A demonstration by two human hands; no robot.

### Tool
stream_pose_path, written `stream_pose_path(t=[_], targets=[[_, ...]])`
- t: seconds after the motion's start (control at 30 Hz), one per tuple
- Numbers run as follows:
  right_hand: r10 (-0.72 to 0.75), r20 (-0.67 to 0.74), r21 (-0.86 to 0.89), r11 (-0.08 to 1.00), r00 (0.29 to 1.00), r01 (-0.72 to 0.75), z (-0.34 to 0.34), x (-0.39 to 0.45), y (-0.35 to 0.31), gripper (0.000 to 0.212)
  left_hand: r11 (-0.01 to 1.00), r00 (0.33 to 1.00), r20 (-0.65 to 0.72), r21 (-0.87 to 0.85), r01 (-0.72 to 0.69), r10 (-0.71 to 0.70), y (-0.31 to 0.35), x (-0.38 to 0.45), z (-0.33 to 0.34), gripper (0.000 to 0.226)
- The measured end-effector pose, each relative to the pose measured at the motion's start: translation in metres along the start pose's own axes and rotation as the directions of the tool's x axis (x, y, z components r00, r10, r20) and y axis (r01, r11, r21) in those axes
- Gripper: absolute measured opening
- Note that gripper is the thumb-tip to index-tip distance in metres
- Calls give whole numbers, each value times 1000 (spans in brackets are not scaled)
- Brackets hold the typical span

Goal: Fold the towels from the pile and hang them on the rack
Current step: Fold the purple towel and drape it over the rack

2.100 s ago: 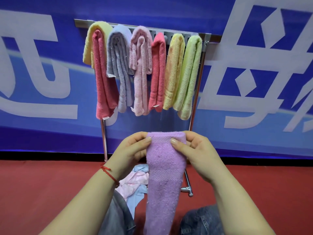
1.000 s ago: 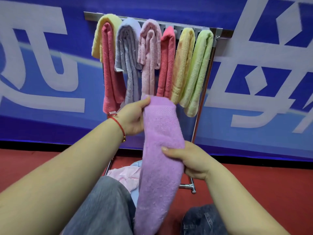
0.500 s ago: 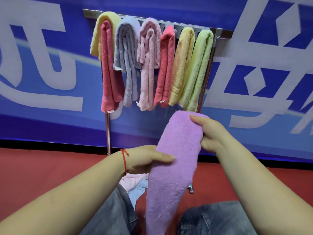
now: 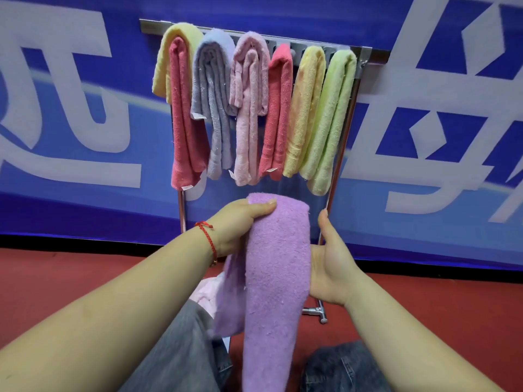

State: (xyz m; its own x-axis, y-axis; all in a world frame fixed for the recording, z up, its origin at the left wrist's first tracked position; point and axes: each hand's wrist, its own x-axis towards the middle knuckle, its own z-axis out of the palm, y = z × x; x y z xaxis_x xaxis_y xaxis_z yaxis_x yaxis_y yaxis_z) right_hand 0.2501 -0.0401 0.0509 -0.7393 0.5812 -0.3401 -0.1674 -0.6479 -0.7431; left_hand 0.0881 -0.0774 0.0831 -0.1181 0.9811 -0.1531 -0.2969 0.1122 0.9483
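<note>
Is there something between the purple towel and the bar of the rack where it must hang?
Nothing stands in the air between, but the bar is already crowded with hanging towels. The purple towel, held by the left hand, only finds bare bar at the right end.

Staged indoor set, not home: printed blue banner [image 4: 85,193] backdrop, red floor [image 4: 70,278], freestanding towel rack [image 4: 365,56]

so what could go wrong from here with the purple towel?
1. The rack bar looks full of hung towels; squeezing the purple towel in may knock the green towel off.
2. Only the left hand grips it; the right hand just rests against it, so the fold could slip open.
3. Its long tail hangs between the knees and may snag when lifted.
</note>
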Motion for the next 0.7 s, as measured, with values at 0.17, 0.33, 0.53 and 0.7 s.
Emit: stream_pose_path(t=[0.17, 0.33, 0.53, 0.7], targets=[[-110, 65, -208, 971, 992, 122, 12, -2, -3, 37, 994, 994, -16, 4, 109, -109, -2, 4, -7, 37], [-265, 36, -174, 948, 964, 267, 26, -1, -26, 20, 961, 961, 192, -150, 230, -200, -14, -1, -12, 68], [-307, -29, -277, 917, 951, 287, 30, 0, -49, 18, 985, 966, 204, -29, 169, -160, -9, -4, -7, 46], [-311, -99, -405, 880, 945, 247, 29, -6, -58, 26, 988, 987, 156, 157, 14, -39, 6, -4, 3, 18]])
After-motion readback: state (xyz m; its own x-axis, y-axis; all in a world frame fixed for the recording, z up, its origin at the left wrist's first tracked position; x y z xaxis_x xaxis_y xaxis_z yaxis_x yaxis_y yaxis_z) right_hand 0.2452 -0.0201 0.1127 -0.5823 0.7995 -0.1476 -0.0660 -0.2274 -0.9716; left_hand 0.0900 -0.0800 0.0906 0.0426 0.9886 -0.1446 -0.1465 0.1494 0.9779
